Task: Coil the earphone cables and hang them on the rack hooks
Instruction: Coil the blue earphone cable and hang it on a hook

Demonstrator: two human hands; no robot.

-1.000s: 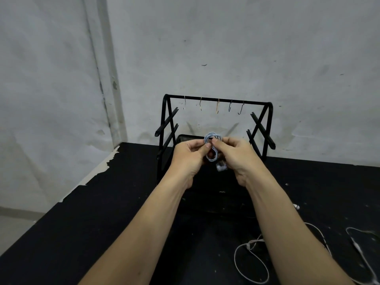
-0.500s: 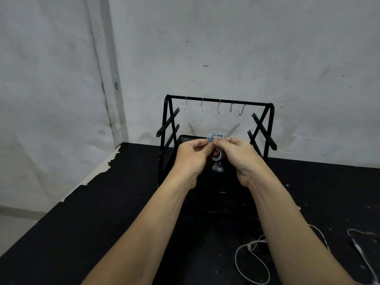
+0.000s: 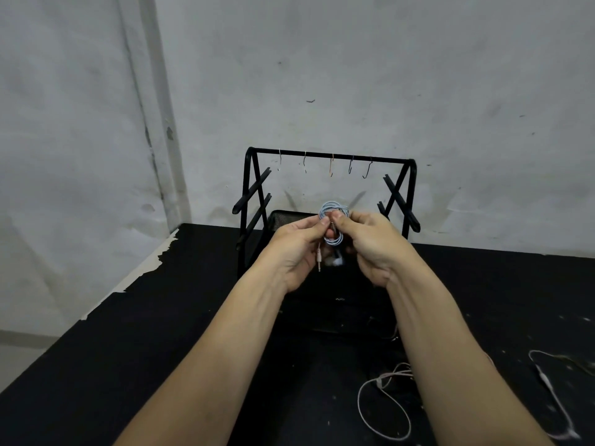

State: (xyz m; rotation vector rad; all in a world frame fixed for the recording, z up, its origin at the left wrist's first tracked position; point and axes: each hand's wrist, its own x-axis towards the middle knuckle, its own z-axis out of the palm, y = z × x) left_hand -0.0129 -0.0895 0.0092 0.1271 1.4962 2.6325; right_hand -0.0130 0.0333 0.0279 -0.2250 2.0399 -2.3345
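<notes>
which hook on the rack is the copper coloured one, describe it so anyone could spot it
Find the black rack standing against the wall at the far edge of the black table. Five small hooks hang in a row from its top bar. The copper hook is the middle one, orange-brown where its neighbours look pale or dark, and nothing hangs on it.

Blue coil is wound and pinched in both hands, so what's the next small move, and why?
Probably lift the blue coil to a hook on the rack. Left hand and right hand pinch it just below the bar, and all five hooks look bare.
</notes>
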